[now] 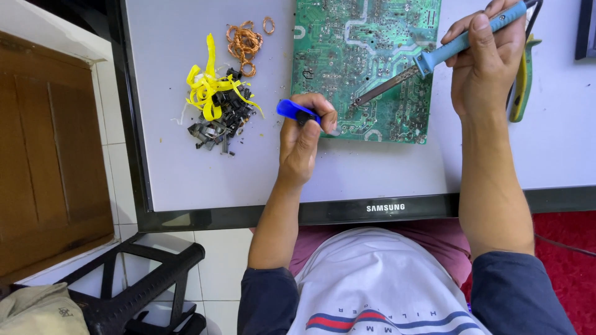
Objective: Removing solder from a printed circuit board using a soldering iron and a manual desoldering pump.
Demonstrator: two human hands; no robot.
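A green circuit board point(347, 43) lies solder side up on a flat white panel with a black frame point(186, 174). My right hand point(481, 62) grips a blue-handled soldering iron point(450, 46); its dark tip touches the board near its lower middle. My left hand point(304, 133) holds a small blue-handled tool point(292, 110) at the board's lower left edge, close to the iron's tip.
A heap of yellow tape strips and dark metal pieces point(217, 105) lies left of the board, with copper wire coils point(244, 42) above it. Yellow-green pliers point(523, 80) lie at the right. A wooden cabinet point(49, 155) and a black stool point(143, 285) stand at the left.
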